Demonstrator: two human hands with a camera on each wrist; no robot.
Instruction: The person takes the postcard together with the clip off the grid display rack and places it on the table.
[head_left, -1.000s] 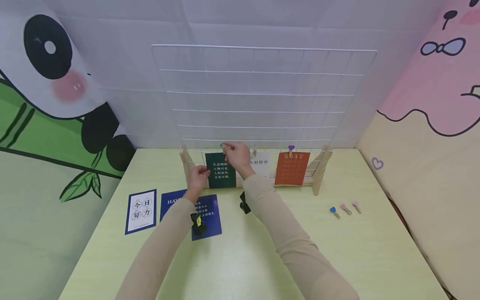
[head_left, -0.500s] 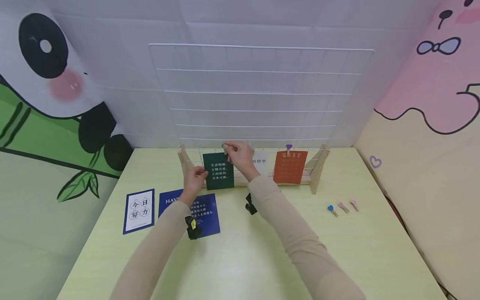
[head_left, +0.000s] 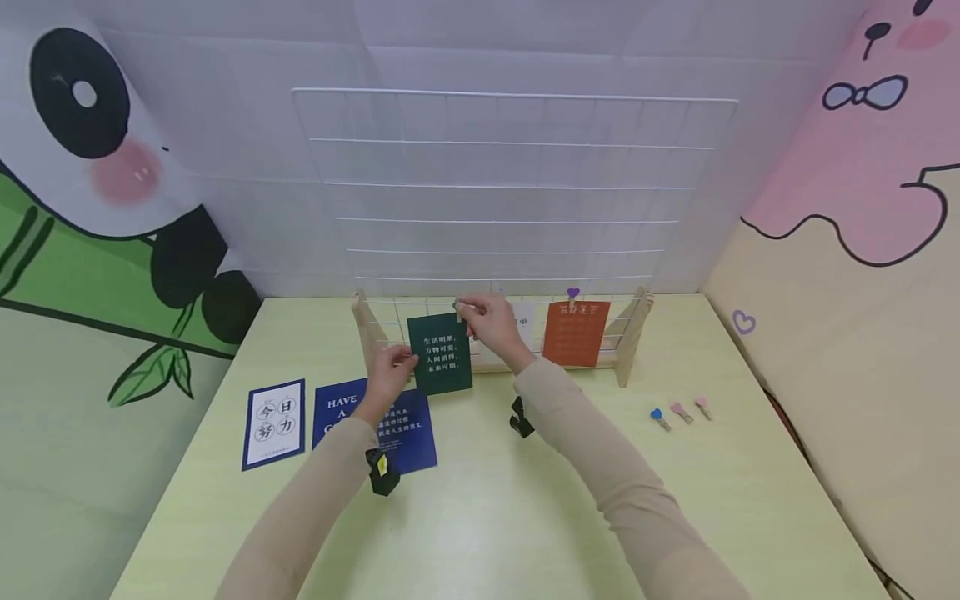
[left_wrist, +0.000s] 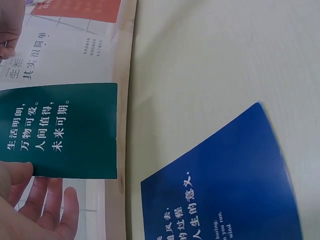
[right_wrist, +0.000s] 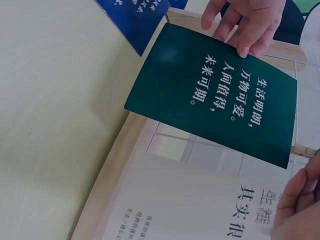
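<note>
Head view first: the green card [head_left: 442, 382] is held between the person's two hands, slightly tilted, before the lower part of the white wire grid [head_left: 506, 187]. From where I'm standing, its bottom edge sits forward of the wooden stand [head_left: 632, 340]. The left hand [head_left: 390, 375] has its grip clamped on the card's left edge, thumb on the printed face. The right hand [head_left: 491, 327] has its grip pinched on a small clip [right_wrist: 302, 151] by the top edge, near the right corner; whether the clip bites the paper I can't tell. I'd let the left hand bear the weight, so nothing tugs at that corner, and move both hands together. Squeezing the clip fully before sliding it should spare the edge a crease. Care is wanted to the right, where the white card [head_left: 525, 321] hangs close by. Beyond it is the orange card [head_left: 576, 335], under a purple heart clip [head_left: 573, 293]. On the tabletop [head_left: 525, 500], loose clips [head_left: 681, 412] lie well apart to the right.
</note>
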